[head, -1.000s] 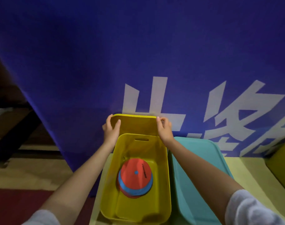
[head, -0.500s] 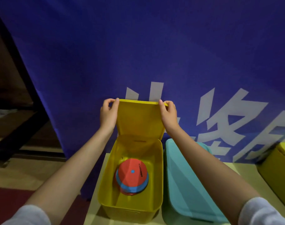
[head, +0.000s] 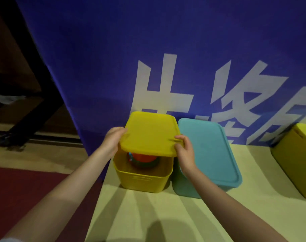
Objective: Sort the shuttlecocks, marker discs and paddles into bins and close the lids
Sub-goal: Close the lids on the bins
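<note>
— What do the hands hold?
— The left hand [head: 112,143] and right hand [head: 185,151] grip opposite edges of a yellow lid [head: 150,135], tilted over the yellow bin [head: 141,180] on the table [head: 166,215]; marker discs [head: 143,158] sit inside.
— Any writing?
— Large white Chinese characters, cut off, on the blue banner [head: 113,58]. A lidded teal bin [head: 209,154] stands just beside.

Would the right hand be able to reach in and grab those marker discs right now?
Probably not. The right hand grips the yellow lid, which covers most of the yellow bin; only a narrow front gap shows the marker discs.
</note>
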Available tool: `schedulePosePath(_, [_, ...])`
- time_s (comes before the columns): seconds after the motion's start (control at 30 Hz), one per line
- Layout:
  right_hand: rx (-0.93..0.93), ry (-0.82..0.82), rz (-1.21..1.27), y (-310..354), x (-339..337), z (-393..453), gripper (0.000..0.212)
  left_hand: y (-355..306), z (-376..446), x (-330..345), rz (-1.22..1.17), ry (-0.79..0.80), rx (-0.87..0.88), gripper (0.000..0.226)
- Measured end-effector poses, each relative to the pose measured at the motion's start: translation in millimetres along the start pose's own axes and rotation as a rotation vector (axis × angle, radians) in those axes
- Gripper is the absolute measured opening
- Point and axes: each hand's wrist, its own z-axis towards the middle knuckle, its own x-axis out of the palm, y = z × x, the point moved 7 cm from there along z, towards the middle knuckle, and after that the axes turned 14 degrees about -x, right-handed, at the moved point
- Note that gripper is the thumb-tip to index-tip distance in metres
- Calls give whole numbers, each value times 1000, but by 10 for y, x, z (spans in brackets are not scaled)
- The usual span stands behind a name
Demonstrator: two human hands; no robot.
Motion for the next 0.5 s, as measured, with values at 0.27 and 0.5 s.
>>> schedulePosePath(0.27, [-10,217,-447,-235,180,-310,49,510,-43,-25,668,-290,176,37])
schedulePosePath(0.5, [-89,332,-589,-221,302,-411,51,488,-145,-118,605,-364,318,40])
